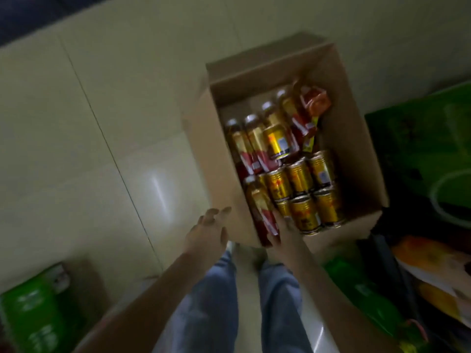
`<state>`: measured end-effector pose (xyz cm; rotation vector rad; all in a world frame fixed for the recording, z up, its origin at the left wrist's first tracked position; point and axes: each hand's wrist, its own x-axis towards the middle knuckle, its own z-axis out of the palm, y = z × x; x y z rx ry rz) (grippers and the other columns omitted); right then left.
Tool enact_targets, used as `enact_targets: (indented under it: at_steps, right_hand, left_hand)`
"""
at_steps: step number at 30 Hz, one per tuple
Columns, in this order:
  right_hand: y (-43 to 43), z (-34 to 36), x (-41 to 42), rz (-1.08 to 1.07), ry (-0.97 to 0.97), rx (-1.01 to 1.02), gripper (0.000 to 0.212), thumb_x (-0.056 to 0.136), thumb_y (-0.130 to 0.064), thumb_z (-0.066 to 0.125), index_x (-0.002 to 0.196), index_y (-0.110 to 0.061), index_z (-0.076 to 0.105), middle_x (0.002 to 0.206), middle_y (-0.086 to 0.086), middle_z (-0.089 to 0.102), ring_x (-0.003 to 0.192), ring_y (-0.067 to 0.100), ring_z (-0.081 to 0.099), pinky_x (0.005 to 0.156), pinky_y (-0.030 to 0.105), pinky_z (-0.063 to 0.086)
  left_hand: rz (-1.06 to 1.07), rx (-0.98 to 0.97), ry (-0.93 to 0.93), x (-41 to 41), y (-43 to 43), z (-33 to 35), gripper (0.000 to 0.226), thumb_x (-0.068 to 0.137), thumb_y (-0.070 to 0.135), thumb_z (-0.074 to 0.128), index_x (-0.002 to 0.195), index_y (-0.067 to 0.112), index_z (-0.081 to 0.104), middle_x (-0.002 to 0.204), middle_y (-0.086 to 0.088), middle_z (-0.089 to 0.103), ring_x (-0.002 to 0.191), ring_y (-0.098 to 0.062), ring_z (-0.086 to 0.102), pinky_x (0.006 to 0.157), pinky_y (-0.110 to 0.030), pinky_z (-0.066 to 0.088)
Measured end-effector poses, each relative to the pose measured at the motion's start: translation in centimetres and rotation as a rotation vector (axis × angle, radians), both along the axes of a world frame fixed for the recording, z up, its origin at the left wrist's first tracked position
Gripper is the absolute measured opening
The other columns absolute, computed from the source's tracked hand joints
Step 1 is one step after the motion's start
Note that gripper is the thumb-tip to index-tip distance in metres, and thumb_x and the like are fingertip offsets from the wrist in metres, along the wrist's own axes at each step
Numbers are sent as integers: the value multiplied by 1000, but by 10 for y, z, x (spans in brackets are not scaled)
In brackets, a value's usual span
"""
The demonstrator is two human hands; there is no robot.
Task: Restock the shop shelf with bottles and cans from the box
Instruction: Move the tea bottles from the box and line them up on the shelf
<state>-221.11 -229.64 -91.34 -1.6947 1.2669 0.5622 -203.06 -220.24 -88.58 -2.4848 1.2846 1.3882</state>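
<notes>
The box [356,161] stands open on the tiled floor [76,149], in the centre right of the frame, just above the person's jeans [204,301]. Inside it, bottles [254,141] lie side by side along the upper left, with one can [276,142] lying across them. More cans [300,178] are packed in two rows at the lower right, and orange packets [314,100] are wedged against the upper right. One more bottle [258,202] lies in the lower left corner of the box. The right hand [285,233] reaches over the box's near edge and lies against this bottle and the nearest cans. The blur hides whether its fingers curl round anything. The left hand [209,231] hovers just outside the box's near left corner, fingers spread and relaxed, holding nothing. A green carton [420,149] sits at the right edge beside the box. A green pack [33,309] lies at the lower left of the frame, and orange and green bags [433,266] at the lower right.
</notes>
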Motion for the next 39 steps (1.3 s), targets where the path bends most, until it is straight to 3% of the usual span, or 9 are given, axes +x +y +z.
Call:
enact_targets:
  at_steps: [4, 11, 17, 23, 28, 31, 33, 36, 39]
  right_hand:
    - [3, -53, 1, -13, 135, 37, 85, 90, -39, 61, 153, -18, 8, 153, 18, 20, 140, 34, 24, 109, 41, 29]
    - [3, -79, 4, 87, 216, -11, 97, 83, -32, 71, 152, -20, 4, 144, 17, 19, 134, 33, 23, 109, 47, 30]
    - [-1, -82, 14, -40, 294, 24, 88, 81, -37, 71, 148, -19, 16, 140, 15, 23, 132, 33, 25, 111, 49, 25]
    - [17, -81, 19, -142, 284, -26, 82, 88, -37, 62, 150, -21, 11, 144, 16, 23, 136, 37, 22, 110, 52, 22]
    - [18, -80, 13, -148, 203, -81, 82, 83, -21, 68, 148, -14, 18, 138, 18, 28, 131, 36, 25, 110, 47, 29]
    - [11, -76, 12, -107, 206, -60, 85, 78, -26, 71, 146, -13, 22, 134, 18, 30, 125, 34, 27, 105, 44, 34]
    - [5, -70, 12, -98, 203, -39, 80, 76, -30, 71, 143, -15, 30, 132, 15, 37, 123, 35, 31, 99, 42, 37]
    - [-12, -53, 6, -368, 92, 141, 50, 78, -28, 71, 124, -23, 52, 117, 4, 57, 108, 26, 49, 85, 34, 44]
    - [-26, -25, -5, -770, -128, 505, 32, 82, -17, 72, 109, -30, 61, 108, -1, 68, 95, 19, 65, 83, 40, 55]
  left_hand:
    - [59, 48, 44, -14, 22, -50, 54, 96, 16, 44, 147, 29, 32, 143, -3, 39, 121, -25, 48, 96, -36, 46]
    - [141, -26, 117, -35, 18, -65, 49, 97, 12, 46, 145, 22, 38, 140, -8, 44, 120, -24, 48, 97, -27, 38]
    - [142, -58, 139, -44, -9, -68, 46, 99, 16, 43, 145, 21, 37, 140, -7, 44, 120, -22, 49, 97, -28, 41]
    - [217, -46, 150, -50, -25, -77, 45, 99, 17, 45, 143, 25, 39, 139, -6, 45, 119, -22, 50, 97, -31, 46]
    - [249, -38, 154, -47, -16, -75, 43, 99, 14, 44, 141, 23, 42, 133, -8, 49, 109, -20, 55, 84, -20, 41]
    - [329, -4, 171, -41, -13, -69, 44, 98, 13, 44, 140, 24, 44, 134, -5, 48, 110, -19, 55, 91, -27, 46]
    - [392, -8, 172, -36, -15, -65, 43, 97, 11, 44, 137, 24, 48, 131, -3, 50, 104, -16, 56, 86, -23, 44]
    - [542, 26, 254, -28, -24, -57, 37, 95, 13, 48, 129, 26, 54, 113, -5, 60, 92, -20, 59, 74, -22, 41]
    - [814, 105, 553, -27, -45, -40, 40, 93, 22, 56, 132, 25, 47, 112, -11, 63, 101, -30, 62, 86, -36, 51]
